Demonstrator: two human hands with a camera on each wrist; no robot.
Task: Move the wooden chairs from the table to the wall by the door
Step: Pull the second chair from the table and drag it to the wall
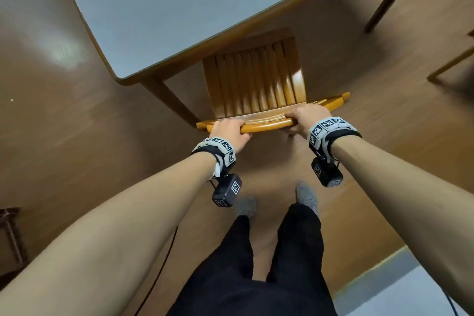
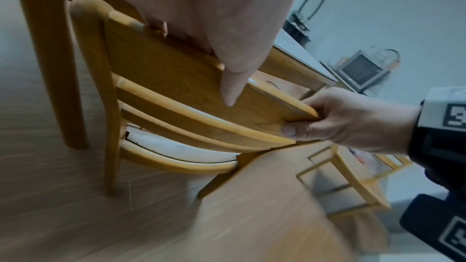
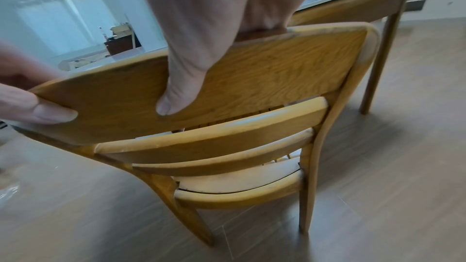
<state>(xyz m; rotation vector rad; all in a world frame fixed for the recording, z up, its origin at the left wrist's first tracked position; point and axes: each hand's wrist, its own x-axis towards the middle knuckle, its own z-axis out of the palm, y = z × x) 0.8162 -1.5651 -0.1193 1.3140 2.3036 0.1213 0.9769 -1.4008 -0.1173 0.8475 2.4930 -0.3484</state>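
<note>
The left hand (image 1: 229, 131) grips the left end of the chair's top rail (image 1: 266, 124), fingers curled over the front and the thumb (image 2: 230, 85) pressed flat against the back face. The chair (image 1: 256, 82) stands on the wooden floor (image 1: 64, 115) at the table (image 1: 179, 7), its slatted seat partly tucked under the tabletop's near edge, its back facing the person. The right hand (image 1: 306, 117) grips the same rail further right, fingers over the top and the thumb (image 3: 174, 97) down the back. A table leg (image 2: 48, 57) stands just left of the chair. The person's feet (image 1: 306, 195) are planted behind the chair. A second chair (image 2: 353, 176) stands off to the right.
</note>
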